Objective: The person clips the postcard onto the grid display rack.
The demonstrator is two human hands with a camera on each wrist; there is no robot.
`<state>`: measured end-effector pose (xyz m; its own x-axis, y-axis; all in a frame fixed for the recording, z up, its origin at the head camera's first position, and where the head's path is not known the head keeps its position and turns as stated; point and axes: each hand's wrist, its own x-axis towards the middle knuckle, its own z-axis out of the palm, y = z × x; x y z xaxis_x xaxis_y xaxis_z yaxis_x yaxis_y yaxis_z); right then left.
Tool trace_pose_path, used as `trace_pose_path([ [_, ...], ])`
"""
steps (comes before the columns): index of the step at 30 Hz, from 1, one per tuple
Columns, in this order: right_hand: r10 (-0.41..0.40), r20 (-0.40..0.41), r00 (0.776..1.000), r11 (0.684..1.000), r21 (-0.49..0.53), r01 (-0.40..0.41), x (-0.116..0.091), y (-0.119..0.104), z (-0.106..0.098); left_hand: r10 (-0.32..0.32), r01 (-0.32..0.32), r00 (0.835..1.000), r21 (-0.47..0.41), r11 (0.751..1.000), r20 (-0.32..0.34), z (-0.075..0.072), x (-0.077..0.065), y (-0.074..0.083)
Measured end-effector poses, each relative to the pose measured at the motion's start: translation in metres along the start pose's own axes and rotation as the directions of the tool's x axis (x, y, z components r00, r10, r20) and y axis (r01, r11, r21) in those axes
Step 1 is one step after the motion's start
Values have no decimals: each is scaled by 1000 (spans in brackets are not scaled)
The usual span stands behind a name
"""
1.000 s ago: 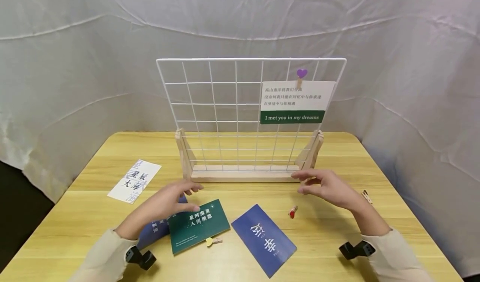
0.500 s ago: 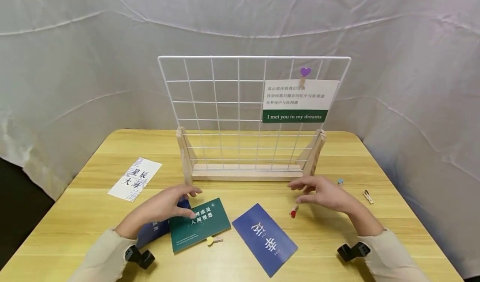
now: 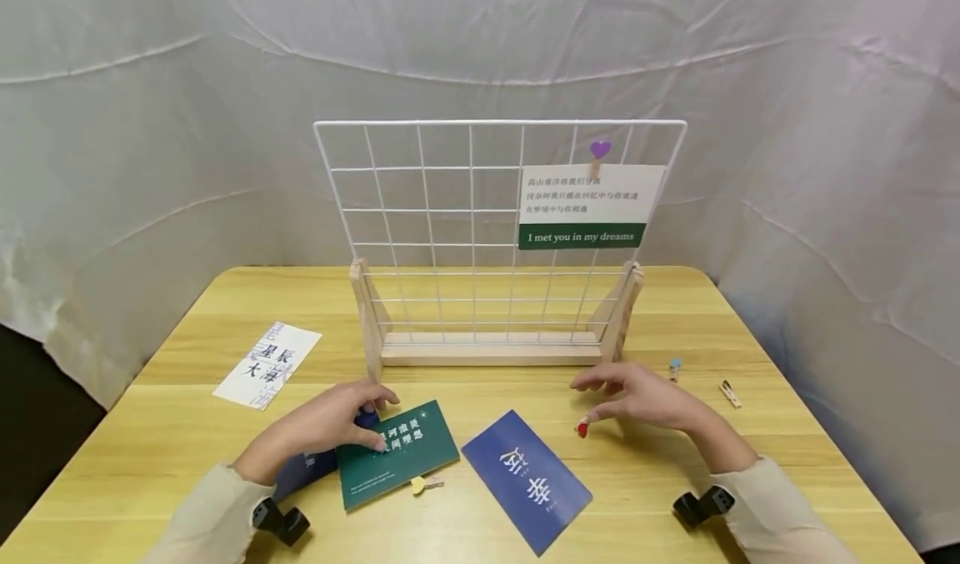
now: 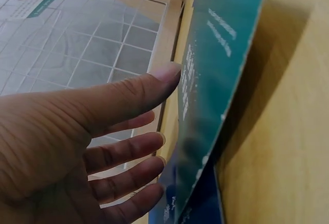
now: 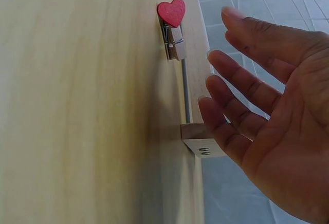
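My left hand (image 3: 326, 422) hovers over the left part of a green card (image 3: 401, 472), its thumb overlapping the printing. In the left wrist view the fingers are spread and relaxed, and the thumb tip (image 4: 167, 72) is right at the edge of the card. A dark blue card (image 3: 307, 468) lies partly beneath the green one. My right hand (image 3: 648, 397) is held above a small wooden clothespin with a red heart (image 3: 582, 431). The right wrist view shows its fingers loosely bent with nothing between them, beside the red heart clothespin (image 5: 175, 39).
A white wire grid in a wooden stand (image 3: 491, 356) stands at the back. A purple heart clothespin (image 3: 600, 149) holds a white-and-green card (image 3: 581, 206) on it. Around lie a blue card (image 3: 528, 485), a white card (image 3: 267, 366), and yellow (image 3: 418, 486), blue (image 3: 675, 366) and black (image 3: 731, 394) clothespins.
My right hand has come down and forward from the stand's base to the red heart clothespin, uncovering the blue clothespin. My left hand has shifted slightly left and nearer over the green card.
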<state>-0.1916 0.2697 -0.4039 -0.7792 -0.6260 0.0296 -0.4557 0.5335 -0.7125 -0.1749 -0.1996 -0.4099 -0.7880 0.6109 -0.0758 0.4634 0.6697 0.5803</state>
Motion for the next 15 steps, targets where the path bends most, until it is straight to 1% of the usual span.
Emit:
trace_pose_path([
  [8,24,44,999,999,42,-26,0,3,5,-6,6,1000,13,1000,9,3,0,0],
  [15,42,84,996,998,40,-45,0,3,8,7,-8,999,18,1000,31,0,-1,1],
])
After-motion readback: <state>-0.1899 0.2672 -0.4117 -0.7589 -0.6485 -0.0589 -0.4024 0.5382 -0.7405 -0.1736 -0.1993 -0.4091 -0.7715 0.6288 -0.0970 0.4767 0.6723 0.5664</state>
